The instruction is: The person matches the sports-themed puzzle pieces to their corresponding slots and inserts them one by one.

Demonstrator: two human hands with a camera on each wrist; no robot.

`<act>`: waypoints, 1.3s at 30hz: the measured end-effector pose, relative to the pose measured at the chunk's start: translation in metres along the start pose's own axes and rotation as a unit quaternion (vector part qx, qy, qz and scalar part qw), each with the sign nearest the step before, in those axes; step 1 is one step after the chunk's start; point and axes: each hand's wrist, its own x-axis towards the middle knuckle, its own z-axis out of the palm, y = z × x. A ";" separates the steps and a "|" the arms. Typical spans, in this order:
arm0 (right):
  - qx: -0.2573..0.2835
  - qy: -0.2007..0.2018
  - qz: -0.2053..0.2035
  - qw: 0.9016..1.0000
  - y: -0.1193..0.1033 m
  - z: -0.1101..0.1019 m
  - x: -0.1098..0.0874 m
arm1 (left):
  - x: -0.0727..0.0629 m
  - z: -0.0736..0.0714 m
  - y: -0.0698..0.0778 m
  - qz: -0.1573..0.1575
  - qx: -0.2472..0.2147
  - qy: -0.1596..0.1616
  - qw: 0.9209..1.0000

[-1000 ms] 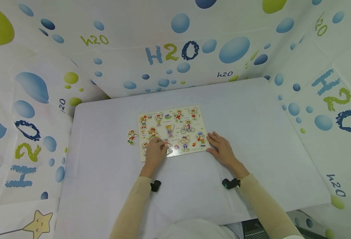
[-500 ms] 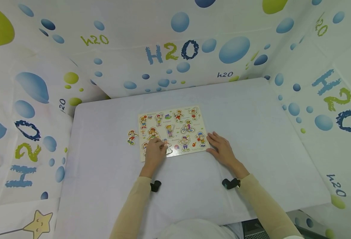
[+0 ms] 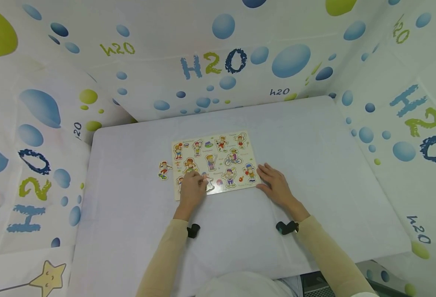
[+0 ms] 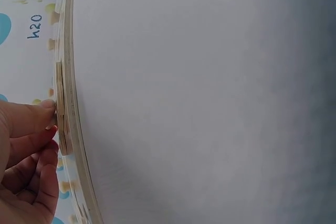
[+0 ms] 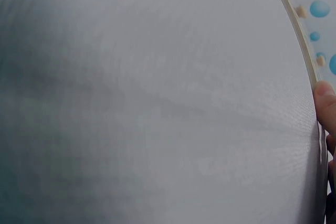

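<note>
A wooden peg puzzle board (image 3: 218,156) with sports figures lies on the white table. Over its lower edge, my left hand (image 3: 192,190) pinches a puzzle piece (image 3: 206,176) at a pale figure-shaped recess (image 3: 210,187). Seen edge-on in the left wrist view, that piece (image 4: 61,103) sits against the board's face, thumb and fingertips at it; most of its picture is hidden. My right hand (image 3: 275,185) rests at the board's right edge with fingers extended, and its thumb (image 5: 324,98) touches the edge in the right wrist view.
One loose skateboarder puzzle piece (image 3: 163,170) lies just left of the board. White cloth covers the table (image 3: 333,165). Patterned curtains (image 3: 188,41) with blue and green drops surround it on the back and both sides. Small wooden knobs (image 4: 51,44) stick up from the board.
</note>
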 end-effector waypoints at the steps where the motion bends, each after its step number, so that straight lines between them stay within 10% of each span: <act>1: 0.002 -0.003 0.002 1.000 0.000 0.000 0.000 | 0.000 0.000 0.000 0.000 0.000 0.000 1.000; 39: 0.004 0.009 -0.014 1.000 0.000 0.000 -0.001 | 0.003 -0.012 -0.004 -0.008 0.001 0.001 1.000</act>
